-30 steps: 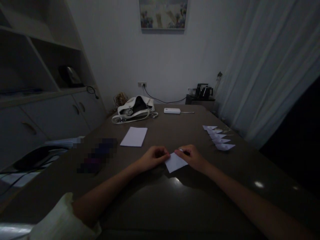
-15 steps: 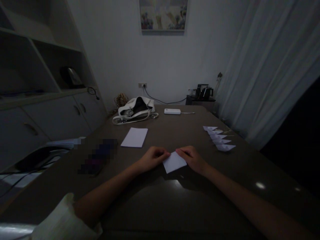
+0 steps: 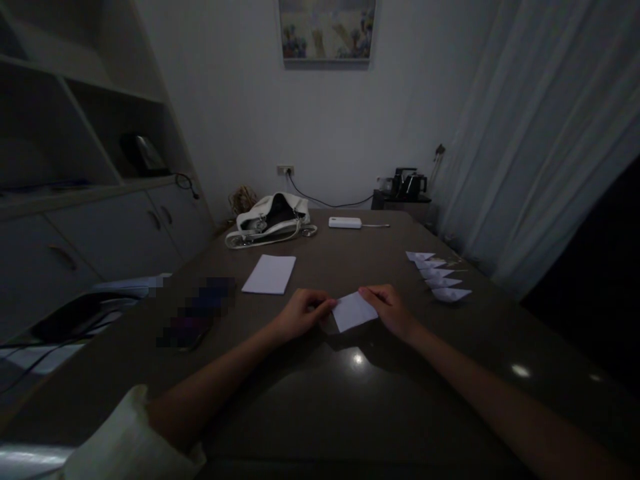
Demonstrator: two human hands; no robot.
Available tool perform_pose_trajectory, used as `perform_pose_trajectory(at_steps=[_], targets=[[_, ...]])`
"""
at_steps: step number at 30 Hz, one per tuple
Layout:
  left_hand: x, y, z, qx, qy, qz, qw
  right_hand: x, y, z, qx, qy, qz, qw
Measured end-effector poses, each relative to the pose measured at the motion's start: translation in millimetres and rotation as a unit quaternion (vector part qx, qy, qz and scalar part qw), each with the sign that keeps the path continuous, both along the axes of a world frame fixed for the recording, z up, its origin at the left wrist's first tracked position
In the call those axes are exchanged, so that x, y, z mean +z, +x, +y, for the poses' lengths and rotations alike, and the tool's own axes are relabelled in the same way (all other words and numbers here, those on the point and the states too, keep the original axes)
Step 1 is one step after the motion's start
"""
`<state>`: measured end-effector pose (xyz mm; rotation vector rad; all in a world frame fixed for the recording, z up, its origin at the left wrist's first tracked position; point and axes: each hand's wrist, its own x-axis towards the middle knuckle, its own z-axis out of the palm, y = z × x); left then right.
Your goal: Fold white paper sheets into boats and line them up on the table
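White paper (image 3: 355, 312) was pinched at its left corner by the left hand (image 3: 304, 312) and at its far right edge by the right hand (image 3: 395, 311), fingers (image 3: 371, 298) closed on it over the near middle of the table (image 3: 320, 413). Light, thin and easily creased (so it was judged), it was best gripped by its edges. Folded paper shapes (image 3: 450, 294) were lined up farther right; blank sheets (image 3: 270, 274) were laid farther left.

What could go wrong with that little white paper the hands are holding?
The little white paper is pinched at its edges by the left hand and the right hand, so it might tear or crease crookedly if they pull apart. The paper boats sit close together in a row, so a sideways swing of the right hand could perhaps knock several.
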<state>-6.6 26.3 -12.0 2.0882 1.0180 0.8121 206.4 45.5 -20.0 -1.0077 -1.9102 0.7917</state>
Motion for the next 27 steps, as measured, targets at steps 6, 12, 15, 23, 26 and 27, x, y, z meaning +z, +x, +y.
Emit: perform_pose_trajectory(at_steps=[6, 12, 15, 23, 26, 27], targets=[[1.7, -1.3, 1.1, 0.032, -0.016, -0.049, 0.998, -4.4, 0.3, 0.9, 0.028, -0.090, 0.061, 0.994], [-4.1, -3.1, 8.1, 0.074, -0.055, -0.100, 0.991, -5.2, 1.8, 4.2, 0.055, -0.088, 0.049, 0.993], [-5.8, -3.1, 8.2, 0.064, -0.050, -0.089, 0.993, -4.9, 2.5, 4.5, 0.040, -0.098, 0.058, 0.993], [-6.3, -4.5, 5.5, 0.010, 0.073, -0.048, 0.996, -8.7, 3.5, 7.3, 0.017, -0.160, 0.094, 0.982], [-6.0, -5.6, 6.0, 0.003, 0.097, -0.024, 0.995, -9.9, 2.6, 8.0, 0.033, -0.175, 0.098, 0.979], [-5.8, -5.9, 6.2, 0.000, 0.098, -0.024, 0.995, -10.1, 2.4, 8.0, 0.036, -0.177, 0.098, 0.979]])
